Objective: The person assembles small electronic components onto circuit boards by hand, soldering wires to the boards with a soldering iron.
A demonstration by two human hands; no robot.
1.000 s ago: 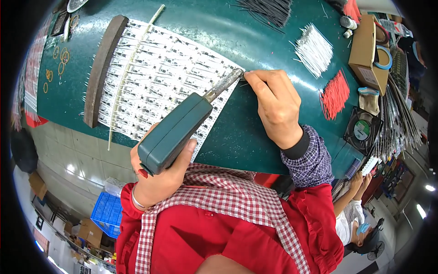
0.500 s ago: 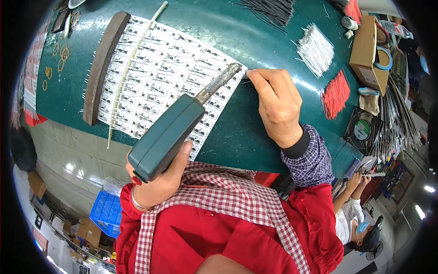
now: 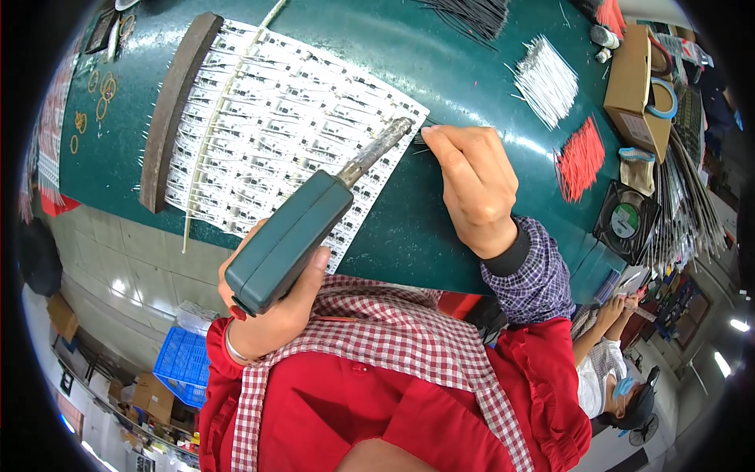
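My left hand is wrapped round the dark green body of a soldering gun. Its metal barrel points up and right across a white sheet of small circuit boards, and the tip lies over the sheet's right corner. Just beyond that corner, my right hand is closed in a pinch. Thin dark wires show at its fingertips, partly hidden by the fingers. Rows of small black parts and thin white wires cover the sheet. A dark curved bar and a thin pale rod lie across its left part.
Piles of black wires, white wires and red wires lie on the green table. A cardboard box and a small fan stand at the right edge. Rubber bands lie far left. Another person works at right.
The soldering gun's tip has shifted slightly down at the sheet's corner. My right fingertips have moved a little down and left, and more of the dark wires shows beside them.
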